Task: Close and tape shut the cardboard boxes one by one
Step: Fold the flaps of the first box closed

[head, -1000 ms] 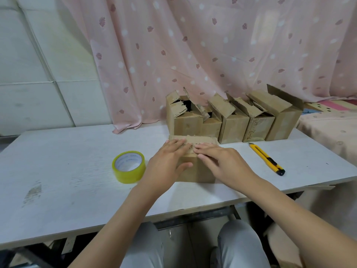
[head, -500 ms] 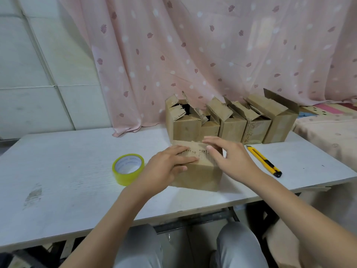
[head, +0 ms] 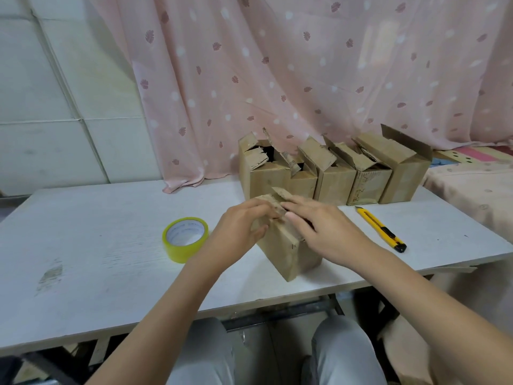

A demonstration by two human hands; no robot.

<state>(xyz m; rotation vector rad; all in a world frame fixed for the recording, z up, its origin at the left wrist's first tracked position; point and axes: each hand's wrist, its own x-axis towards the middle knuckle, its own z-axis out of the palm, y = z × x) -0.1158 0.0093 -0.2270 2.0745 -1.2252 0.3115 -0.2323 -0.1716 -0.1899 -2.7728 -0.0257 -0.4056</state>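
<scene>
Hands press flaps of tilted box.

Both hands, left hand and right hand, press flaps of a tilted cardboard box; tape roll at nine o'clock.

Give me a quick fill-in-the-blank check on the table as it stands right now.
1. Both hands work the top flaps of the near cardboard box, which stands ____ of the row of open boxes.
2. The tape roll lies beside the ____ hand.
3. The yellow ____ lies beyond the right hand.

Missing words: in front; left; utility knife
</scene>
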